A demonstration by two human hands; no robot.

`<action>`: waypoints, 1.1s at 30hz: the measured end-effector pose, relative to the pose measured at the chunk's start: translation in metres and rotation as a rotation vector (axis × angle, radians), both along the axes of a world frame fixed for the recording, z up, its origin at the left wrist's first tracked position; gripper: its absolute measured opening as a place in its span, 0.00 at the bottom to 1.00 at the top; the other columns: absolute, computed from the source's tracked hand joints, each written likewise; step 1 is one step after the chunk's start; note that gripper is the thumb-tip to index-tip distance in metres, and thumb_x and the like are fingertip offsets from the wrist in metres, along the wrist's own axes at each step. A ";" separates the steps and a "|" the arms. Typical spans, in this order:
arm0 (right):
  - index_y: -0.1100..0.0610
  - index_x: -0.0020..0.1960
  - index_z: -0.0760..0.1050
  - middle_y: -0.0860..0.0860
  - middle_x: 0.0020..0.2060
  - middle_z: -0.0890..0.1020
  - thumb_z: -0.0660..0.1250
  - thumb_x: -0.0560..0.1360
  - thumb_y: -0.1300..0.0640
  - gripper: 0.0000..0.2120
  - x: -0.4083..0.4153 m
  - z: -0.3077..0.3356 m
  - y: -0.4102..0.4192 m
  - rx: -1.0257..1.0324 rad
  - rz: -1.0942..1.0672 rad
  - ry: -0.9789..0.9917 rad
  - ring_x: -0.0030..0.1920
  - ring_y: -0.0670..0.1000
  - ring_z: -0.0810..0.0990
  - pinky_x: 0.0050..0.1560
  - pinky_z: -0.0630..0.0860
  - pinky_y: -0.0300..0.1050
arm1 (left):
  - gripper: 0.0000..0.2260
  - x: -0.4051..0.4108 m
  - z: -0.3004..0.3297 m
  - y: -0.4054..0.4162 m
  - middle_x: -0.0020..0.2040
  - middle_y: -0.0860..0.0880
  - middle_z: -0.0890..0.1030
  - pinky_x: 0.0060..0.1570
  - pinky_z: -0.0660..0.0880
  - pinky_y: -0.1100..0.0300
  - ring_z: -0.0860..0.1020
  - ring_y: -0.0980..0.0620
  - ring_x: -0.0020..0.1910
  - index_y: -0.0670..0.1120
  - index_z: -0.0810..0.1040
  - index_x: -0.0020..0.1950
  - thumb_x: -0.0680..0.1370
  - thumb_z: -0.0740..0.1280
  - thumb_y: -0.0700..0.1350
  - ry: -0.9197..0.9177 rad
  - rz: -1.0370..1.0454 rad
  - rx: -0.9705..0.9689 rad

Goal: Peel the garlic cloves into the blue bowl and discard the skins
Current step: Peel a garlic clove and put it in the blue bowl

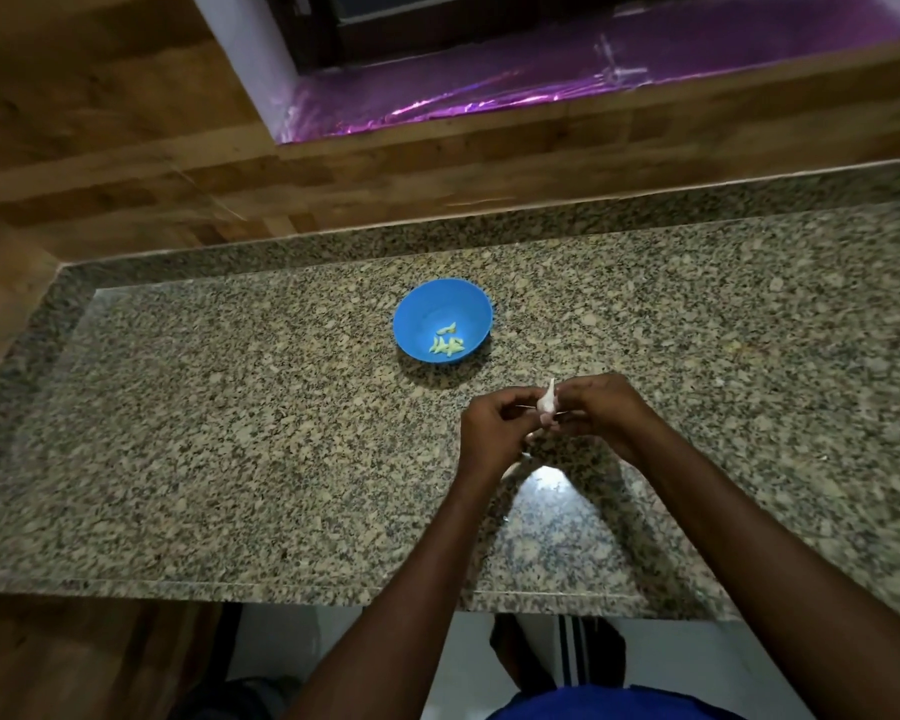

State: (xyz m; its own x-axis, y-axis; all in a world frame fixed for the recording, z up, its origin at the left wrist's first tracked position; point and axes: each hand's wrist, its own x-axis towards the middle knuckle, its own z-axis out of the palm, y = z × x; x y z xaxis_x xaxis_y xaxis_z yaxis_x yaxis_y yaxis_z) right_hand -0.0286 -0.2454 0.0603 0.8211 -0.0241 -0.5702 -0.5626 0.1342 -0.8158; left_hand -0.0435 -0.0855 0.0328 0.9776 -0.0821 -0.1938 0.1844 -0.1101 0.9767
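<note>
Garlic [547, 402] pinched between curled fingertips of left hand [494, 426] and right hand [601, 415], above granite counter [230, 433]. Beyond fingers, blue bowl [417, 324] holding peeled cloves [447, 343], well apart.

Speckled granite counter [230, 407], wood-panelled wall [100, 122], purple foil-lined window ledge [541, 80] above.

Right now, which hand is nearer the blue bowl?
Left, narrowly. The left hand sits below the blue bowl, a little right of it; the right hand is farther right. Both grip the garlic.
</note>
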 end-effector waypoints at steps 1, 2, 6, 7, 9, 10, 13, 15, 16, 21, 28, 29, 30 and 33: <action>0.72 0.44 0.82 0.65 0.37 0.84 0.70 0.66 0.74 0.07 0.001 0.000 0.001 -0.011 -0.011 0.012 0.32 0.57 0.84 0.32 0.81 0.43 | 0.13 0.000 0.001 0.000 0.47 0.45 0.87 0.46 0.83 0.44 0.86 0.44 0.47 0.42 0.86 0.54 0.70 0.77 0.35 0.000 0.001 0.005; 0.71 0.43 0.82 0.65 0.36 0.83 0.70 0.66 0.75 0.07 0.002 -0.002 0.003 -0.031 -0.036 0.028 0.31 0.57 0.84 0.31 0.80 0.43 | 0.13 0.000 0.001 -0.001 0.47 0.45 0.87 0.47 0.83 0.44 0.86 0.44 0.47 0.41 0.86 0.55 0.70 0.77 0.35 -0.001 0.001 0.007; 0.68 0.41 0.82 0.63 0.34 0.83 0.69 0.68 0.76 0.07 0.003 -0.010 0.004 -0.043 -0.109 0.054 0.31 0.57 0.83 0.29 0.80 0.43 | 0.13 0.003 -0.001 -0.004 0.47 0.46 0.87 0.49 0.83 0.50 0.86 0.47 0.47 0.41 0.86 0.55 0.71 0.76 0.34 -0.007 0.000 0.055; 0.69 0.42 0.82 0.63 0.35 0.84 0.68 0.69 0.76 0.07 0.003 -0.013 0.003 -0.016 -0.108 0.062 0.32 0.57 0.84 0.30 0.81 0.43 | 0.13 0.004 -0.003 -0.004 0.47 0.46 0.87 0.48 0.83 0.50 0.86 0.47 0.47 0.42 0.85 0.55 0.71 0.76 0.35 0.001 0.011 0.062; 0.69 0.43 0.81 0.64 0.39 0.84 0.68 0.70 0.76 0.06 0.005 -0.018 0.002 0.019 -0.116 0.083 0.36 0.58 0.84 0.33 0.83 0.45 | 0.12 0.006 -0.005 -0.003 0.47 0.45 0.87 0.47 0.83 0.48 0.86 0.45 0.47 0.41 0.85 0.55 0.72 0.75 0.34 0.024 0.034 0.062; 0.70 0.43 0.80 0.65 0.41 0.84 0.68 0.71 0.77 0.06 0.006 -0.021 0.002 0.030 -0.135 0.092 0.38 0.59 0.84 0.34 0.84 0.45 | 0.12 0.008 -0.006 -0.004 0.47 0.44 0.87 0.47 0.83 0.48 0.86 0.44 0.47 0.41 0.85 0.56 0.72 0.75 0.34 0.031 0.043 0.064; 0.71 0.40 0.77 0.65 0.41 0.83 0.65 0.72 0.80 0.07 0.007 -0.029 0.000 0.050 -0.211 0.107 0.38 0.59 0.84 0.34 0.84 0.47 | 0.12 0.015 -0.010 -0.005 0.46 0.44 0.87 0.47 0.84 0.47 0.85 0.43 0.46 0.42 0.85 0.56 0.73 0.74 0.35 0.043 0.065 0.102; 0.70 0.38 0.75 0.64 0.39 0.82 0.64 0.73 0.80 0.09 0.006 -0.031 -0.003 0.041 -0.232 0.114 0.37 0.60 0.83 0.40 0.85 0.50 | 0.12 0.022 -0.018 -0.001 0.46 0.48 0.87 0.47 0.83 0.45 0.86 0.46 0.45 0.45 0.85 0.56 0.73 0.74 0.38 0.044 0.076 0.187; 0.70 0.37 0.73 0.63 0.36 0.81 0.63 0.74 0.79 0.10 0.006 -0.031 -0.004 0.041 -0.222 0.115 0.34 0.59 0.82 0.38 0.83 0.50 | 0.13 0.026 -0.024 0.002 0.45 0.50 0.87 0.47 0.83 0.46 0.86 0.48 0.45 0.47 0.85 0.55 0.71 0.74 0.40 0.029 0.077 0.246; 0.62 0.26 0.68 0.54 0.20 0.69 0.53 0.80 0.77 0.26 0.001 -0.031 -0.007 0.098 -0.106 0.133 0.18 0.48 0.68 0.19 0.66 0.38 | 0.12 0.032 -0.034 0.009 0.42 0.50 0.86 0.42 0.82 0.58 0.84 0.54 0.40 0.45 0.86 0.53 0.71 0.75 0.37 0.044 0.078 0.336; 0.75 0.46 0.78 0.66 0.33 0.77 0.67 0.73 0.76 0.03 0.004 -0.053 -0.004 -0.163 0.043 0.069 0.25 0.57 0.76 0.44 0.79 0.68 | 0.10 0.027 -0.035 0.009 0.45 0.40 0.85 0.43 0.83 0.54 0.84 0.51 0.37 0.39 0.83 0.56 0.75 0.72 0.32 0.203 0.021 0.102; 0.74 0.46 0.79 0.66 0.32 0.78 0.67 0.73 0.75 0.03 0.005 -0.054 -0.002 -0.196 0.073 0.055 0.25 0.57 0.76 0.44 0.80 0.68 | 0.10 0.027 -0.034 0.008 0.46 0.39 0.85 0.45 0.83 0.51 0.84 0.49 0.39 0.37 0.82 0.57 0.76 0.71 0.32 0.223 0.023 0.073; 0.70 0.45 0.81 0.65 0.31 0.79 0.67 0.73 0.74 0.04 0.006 -0.058 -0.002 -0.239 0.093 0.037 0.26 0.58 0.77 0.44 0.81 0.68 | 0.10 0.027 -0.034 0.008 0.47 0.38 0.84 0.47 0.83 0.49 0.84 0.47 0.40 0.36 0.82 0.58 0.76 0.70 0.31 0.239 0.025 0.043; 0.58 0.42 0.84 0.59 0.29 0.83 0.68 0.73 0.69 0.08 0.007 -0.063 0.002 -0.456 0.154 -0.061 0.29 0.57 0.82 0.41 0.84 0.57 | 0.11 0.027 -0.029 0.010 0.46 0.39 0.84 0.44 0.82 0.52 0.82 0.46 0.38 0.36 0.82 0.58 0.77 0.68 0.30 0.279 0.054 0.002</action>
State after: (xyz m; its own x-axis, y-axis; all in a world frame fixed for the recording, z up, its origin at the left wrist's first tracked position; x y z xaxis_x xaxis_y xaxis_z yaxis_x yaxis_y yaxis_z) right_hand -0.0220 -0.2435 -0.0028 0.8664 -0.1358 -0.4805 -0.4971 -0.3260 -0.8042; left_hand -0.0169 -0.0758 0.0038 0.8894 -0.0306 -0.4560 0.4517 -0.0942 0.8872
